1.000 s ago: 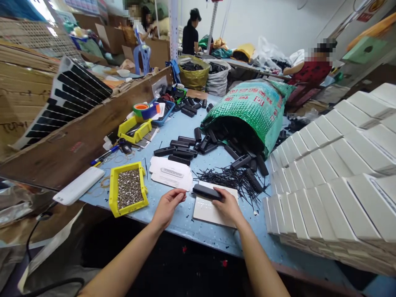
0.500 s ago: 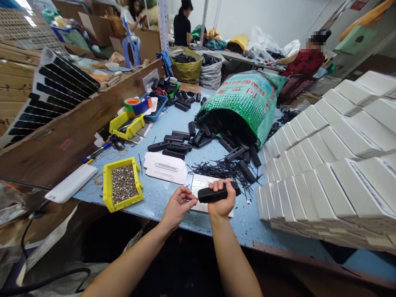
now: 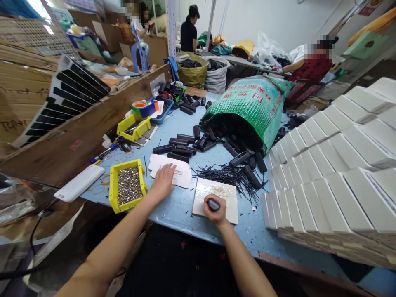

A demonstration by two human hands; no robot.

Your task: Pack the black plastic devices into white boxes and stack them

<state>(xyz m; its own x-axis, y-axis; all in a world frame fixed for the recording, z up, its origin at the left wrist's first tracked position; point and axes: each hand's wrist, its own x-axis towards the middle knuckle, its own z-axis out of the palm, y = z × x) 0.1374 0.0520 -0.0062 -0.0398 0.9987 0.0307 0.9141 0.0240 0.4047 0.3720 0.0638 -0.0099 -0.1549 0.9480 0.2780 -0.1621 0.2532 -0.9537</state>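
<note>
My right hand (image 3: 215,208) is wrapped round a black plastic case (image 3: 213,203), held end-up over a white board (image 3: 230,197) with a shiny top. Whether the case's lower end touches the board is hidden. My left hand (image 3: 163,181) has its fingers stretched out over a white printed card (image 3: 185,178) and looks free of any object. Just beyond its fingertips lie several black cases (image 3: 178,157). Thin black strips (image 3: 222,175) are heaped behind the board.
A yellow bin (image 3: 114,185) of small metal parts stands left of my left arm. A green woven sack (image 3: 247,107) spills black cases at the back. Stacked white boxes (image 3: 312,194) rise on the right. Several people work farther back.
My left hand has left the case's end and moved left onto the card, its fingers now spread. My right hand has turned the case from lying level to upright over the board.
</note>
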